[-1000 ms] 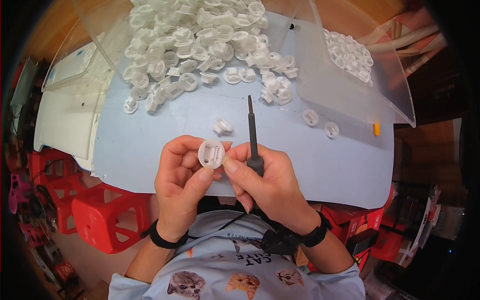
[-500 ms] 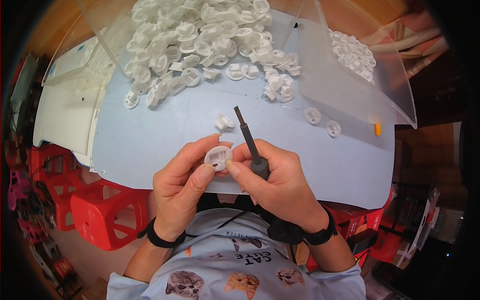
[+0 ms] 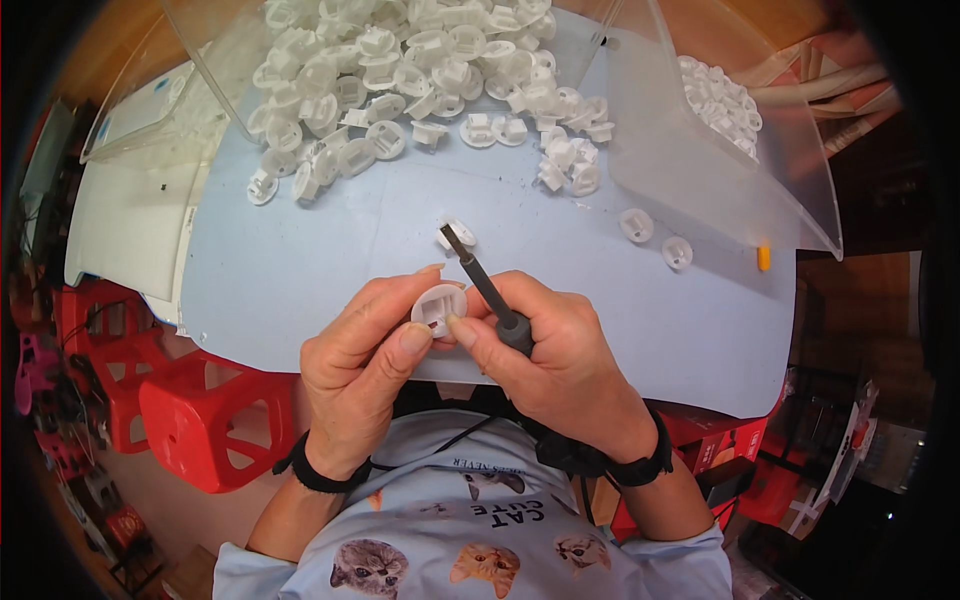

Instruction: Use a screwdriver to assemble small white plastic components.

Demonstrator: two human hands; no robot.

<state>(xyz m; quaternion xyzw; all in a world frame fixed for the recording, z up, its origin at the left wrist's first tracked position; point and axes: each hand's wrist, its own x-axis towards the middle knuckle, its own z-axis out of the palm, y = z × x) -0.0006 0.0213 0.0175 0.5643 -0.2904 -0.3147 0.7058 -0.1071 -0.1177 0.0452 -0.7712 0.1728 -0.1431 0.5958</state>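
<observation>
My left hand (image 3: 362, 345) is closed, its thumb and fingers pinching a round white plastic part (image 3: 430, 303) with a rectangular opening. My right hand (image 3: 560, 350) grips a dark grey screwdriver-like tool (image 3: 487, 290), its exact kind unclear. The thumb of that hand also presses the near right rim of the part. The tool's long narrow shaft points up and to the left, away from my body. Behind its tip lies a loose white piece (image 3: 460, 236) on the blue table; tip and piece overlap in view, and I cannot tell if they touch.
A large heap of white plastic parts (image 3: 400, 80) covers the far table (image 3: 690, 330). Clear plastic panels (image 3: 720, 150) stand on both sides, with more parts behind the right one. Two loose discs (image 3: 636, 225) and a small yellow piece (image 3: 764, 259) lie right. Red stools (image 3: 190, 430) stand left.
The tool has tilted further left, its tip now in front of the loose white piece. The held part has tipped slightly, and both hands keep their grip.
</observation>
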